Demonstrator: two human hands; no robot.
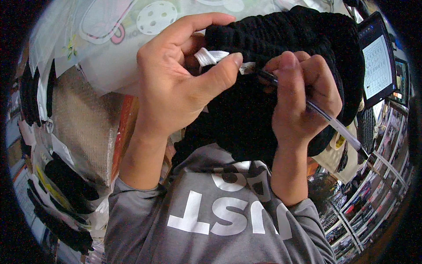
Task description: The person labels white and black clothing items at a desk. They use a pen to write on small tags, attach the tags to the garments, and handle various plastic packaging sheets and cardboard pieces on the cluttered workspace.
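Note:
A bulky black ribbed knit garment (281, 33) lies bunched in front of me. My left hand (176, 75) is closed at its left edge, thumb pressed down beside a folded white woven band (211, 57). How far the band runs under the thumb is hidden. My right hand (303, 92) grips a slim pen (336, 125) with a dark front and a clear barrel. Its front end points left, close to a small pale strip (248, 67) by my left thumb. Whether the tip touches the strip, I cannot tell.
A printed translucent plastic sheet (105, 48) spreads across the far left. A tablet-like screen (378, 61) stands at the right, with a fan (323, 189) and shelving (365, 211) below. Dark cloth pieces (70, 180) and a brown textured panel (85, 132) are at left.

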